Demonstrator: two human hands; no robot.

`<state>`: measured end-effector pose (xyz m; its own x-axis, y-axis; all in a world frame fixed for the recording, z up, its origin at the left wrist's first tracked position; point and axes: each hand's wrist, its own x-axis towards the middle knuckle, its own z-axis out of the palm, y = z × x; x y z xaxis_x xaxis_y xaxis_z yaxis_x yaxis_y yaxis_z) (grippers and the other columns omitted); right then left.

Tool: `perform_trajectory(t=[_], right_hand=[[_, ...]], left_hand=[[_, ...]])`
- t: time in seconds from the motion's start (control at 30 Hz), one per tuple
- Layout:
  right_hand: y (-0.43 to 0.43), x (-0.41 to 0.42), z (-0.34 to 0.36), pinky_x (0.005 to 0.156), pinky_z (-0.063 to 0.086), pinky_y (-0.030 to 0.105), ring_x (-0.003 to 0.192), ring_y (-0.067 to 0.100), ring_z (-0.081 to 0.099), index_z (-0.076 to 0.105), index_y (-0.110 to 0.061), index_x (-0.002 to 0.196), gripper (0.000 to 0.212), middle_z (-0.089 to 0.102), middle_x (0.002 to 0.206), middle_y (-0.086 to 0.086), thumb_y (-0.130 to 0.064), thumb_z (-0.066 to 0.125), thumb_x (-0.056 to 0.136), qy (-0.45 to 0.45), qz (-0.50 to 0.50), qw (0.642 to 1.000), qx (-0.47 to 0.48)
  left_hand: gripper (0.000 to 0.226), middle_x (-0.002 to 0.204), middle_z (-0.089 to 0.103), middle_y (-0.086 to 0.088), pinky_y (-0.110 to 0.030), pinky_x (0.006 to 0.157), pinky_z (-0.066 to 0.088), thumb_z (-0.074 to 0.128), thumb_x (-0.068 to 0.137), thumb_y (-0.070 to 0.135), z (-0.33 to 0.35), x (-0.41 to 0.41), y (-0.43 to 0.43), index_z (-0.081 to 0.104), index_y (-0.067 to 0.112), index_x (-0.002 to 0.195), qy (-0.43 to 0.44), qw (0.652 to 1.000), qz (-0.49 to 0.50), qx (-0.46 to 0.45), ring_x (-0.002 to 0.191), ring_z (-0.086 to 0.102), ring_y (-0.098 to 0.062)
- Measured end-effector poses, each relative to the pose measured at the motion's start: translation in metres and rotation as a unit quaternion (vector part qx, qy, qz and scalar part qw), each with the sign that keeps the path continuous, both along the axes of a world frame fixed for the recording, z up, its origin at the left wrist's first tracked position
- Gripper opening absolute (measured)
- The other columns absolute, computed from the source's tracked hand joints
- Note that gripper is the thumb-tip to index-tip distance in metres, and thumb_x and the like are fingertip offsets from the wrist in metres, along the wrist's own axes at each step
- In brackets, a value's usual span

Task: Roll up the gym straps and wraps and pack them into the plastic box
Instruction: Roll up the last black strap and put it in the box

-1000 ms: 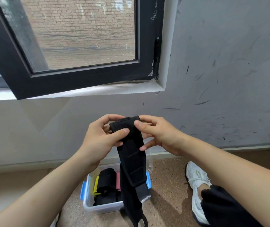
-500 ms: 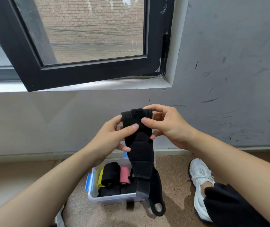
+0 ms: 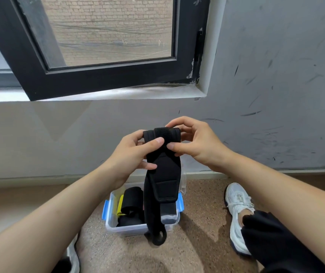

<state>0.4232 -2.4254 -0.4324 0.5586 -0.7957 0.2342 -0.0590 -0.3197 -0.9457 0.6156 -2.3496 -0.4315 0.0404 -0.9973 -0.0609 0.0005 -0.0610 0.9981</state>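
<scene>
Together, a person's left hand (image 3: 132, 154) and right hand (image 3: 195, 142) pinch the rolled top end of a black padded strap (image 3: 163, 174), thumbs pressed on its front and fingers curled behind it. Below the grip the unrolled length hangs straight down, its end loop (image 3: 159, 238) dangling in front of a clear plastic box (image 3: 126, 230) on the floor. Inside the box, beneath the left hand, lie rolled black wraps (image 3: 132, 200) and a yellow band (image 3: 119, 205). A white shoe (image 3: 238, 213) sits down and right of the grip; a black window frame (image 3: 106, 79) stands above it.
</scene>
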Motion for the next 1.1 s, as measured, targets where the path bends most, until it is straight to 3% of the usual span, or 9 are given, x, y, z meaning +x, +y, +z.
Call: perform_trajectory(t=[0.07,0.17,0.37,0.5,0.63,0.8,0.93,1.1], right_hand=[[-0.001,0.0,-0.002,0.069,0.062,0.037,0.089,0.032,0.068,0.066,-0.016,0.116,0.036,0.067,0.111,0.016,-0.001,0.079,0.085,0.006,0.0,1.0,0.027],[-0.002,-0.001,-0.003,0.069,0.06,0.037,0.094,0.024,0.071,0.065,-0.019,0.122,0.033,0.068,0.113,0.017,-0.018,0.075,0.091,0.006,0.006,0.995,0.096],[0.0,0.0,-0.005,0.074,0.062,0.046,0.085,0.025,0.073,0.064,-0.017,0.128,0.038,0.07,0.11,0.009,-0.038,0.065,0.096,0.011,0.028,0.986,0.163],[0.001,0.0,-0.006,0.069,0.062,0.042,0.086,0.028,0.072,0.063,-0.013,0.127,0.036,0.071,0.107,0.014,-0.031,0.067,0.097,0.01,0.024,0.986,0.165],[-0.001,0.001,-0.009,0.06,0.058,0.033,0.083,0.024,0.069,0.063,-0.01,0.124,0.032,0.069,0.104,0.018,-0.024,0.069,0.096,0.015,0.017,0.985,0.169],[-0.005,0.002,-0.012,0.062,0.058,0.031,0.087,0.023,0.072,0.063,-0.013,0.119,0.025,0.068,0.101,0.021,-0.016,0.07,0.095,-0.002,0.021,0.987,0.161],[-0.006,0.002,-0.016,0.065,0.06,0.034,0.088,0.024,0.071,0.063,-0.015,0.116,0.027,0.064,0.099,0.02,-0.006,0.073,0.092,-0.003,0.01,0.991,0.133],[-0.003,0.002,-0.017,0.068,0.059,0.034,0.081,0.017,0.068,0.063,-0.012,0.112,0.034,0.067,0.106,0.025,0.008,0.074,0.086,-0.011,0.01,0.997,0.073]], left_hand=[[0.029,0.096,0.077,0.001,-0.025,0.062,0.057,0.07,0.094,0.021,0.0,0.002,-0.001,0.067,0.016,0.122,0.003,1.0,0.008,-0.006,0.092,0.076,-0.016],[0.029,0.1,0.076,-0.003,-0.027,0.066,0.059,0.072,0.093,0.012,0.001,0.004,-0.002,0.066,0.017,0.121,-0.008,0.999,0.016,-0.033,0.093,0.076,-0.018],[0.038,0.11,0.071,-0.005,-0.028,0.073,0.06,0.075,0.089,0.002,-0.004,0.006,-0.006,0.066,0.022,0.12,-0.054,0.994,0.024,-0.092,0.097,0.074,-0.017],[0.042,0.115,0.069,-0.002,-0.027,0.07,0.059,0.074,0.089,0.0,-0.008,0.007,-0.005,0.065,0.024,0.122,-0.075,0.991,0.012,-0.106,0.098,0.073,-0.012],[0.046,0.119,0.07,-0.003,-0.035,0.074,0.063,0.075,0.09,0.005,-0.011,0.01,-0.005,0.06,0.024,0.129,-0.067,0.996,0.001,-0.053,0.101,0.074,-0.018],[0.037,0.116,0.075,0.001,-0.03,0.066,0.059,0.07,0.093,0.041,-0.012,0.01,-0.004,0.064,0.032,0.129,-0.061,0.995,-0.039,0.075,0.101,0.075,-0.02],[0.042,0.111,0.077,0.006,-0.028,0.068,0.056,0.058,0.093,0.06,-0.008,0.009,-0.004,0.07,0.033,0.123,-0.035,0.993,-0.05,0.101,0.098,0.073,-0.013],[0.03,0.108,0.077,0.006,-0.025,0.064,0.054,0.067,0.095,0.044,-0.009,0.009,-0.006,0.072,0.028,0.119,-0.005,0.997,-0.02,0.076,0.09,0.074,-0.013]])
